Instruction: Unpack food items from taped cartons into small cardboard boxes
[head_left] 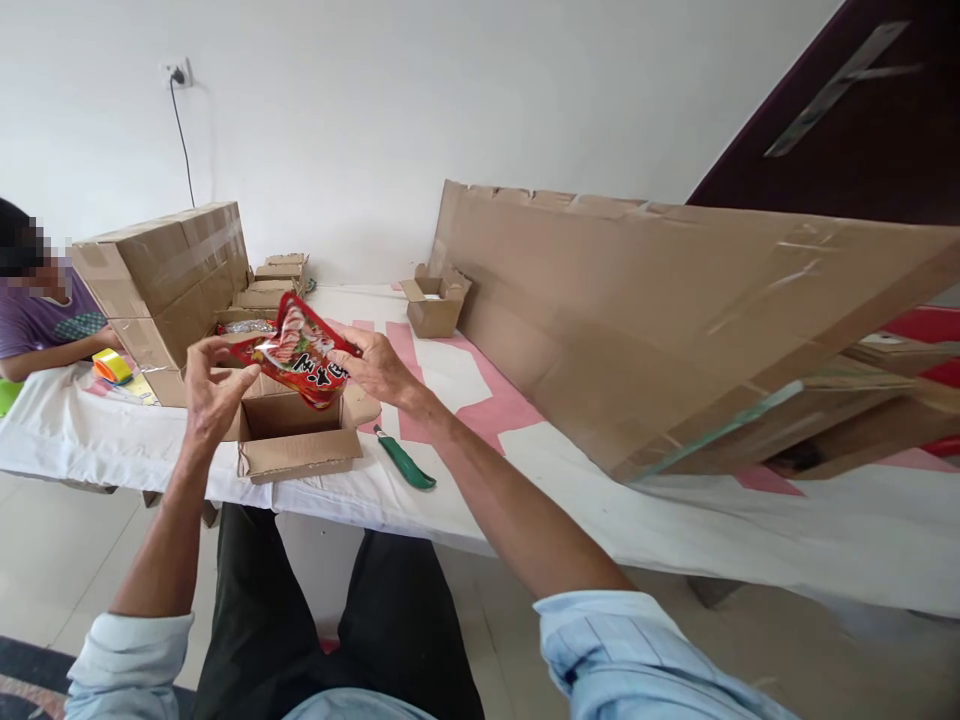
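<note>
Blue sleeves (pixel 637 650) lie closest on my feed, then an open carton (pixel 300 455) near the table's (pixel 97 425) front edge. Above it the left hand (pixel 214 385) pinches a red packet (pixel 306 360) by one corner while the right hand (pixel 379 368) clamps its opposite side; I'd judge it light, soft, slippery, best held by its sealed edges.

A white wall (pixel 420 110) and dark door (pixel 877 150) rise above a pale tiled floor (pixel 52 550).

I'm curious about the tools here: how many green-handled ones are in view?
1: the green-handled tool lies on the table, right of the open box below the red packet. More could be hidden behind the cardboard.
</note>
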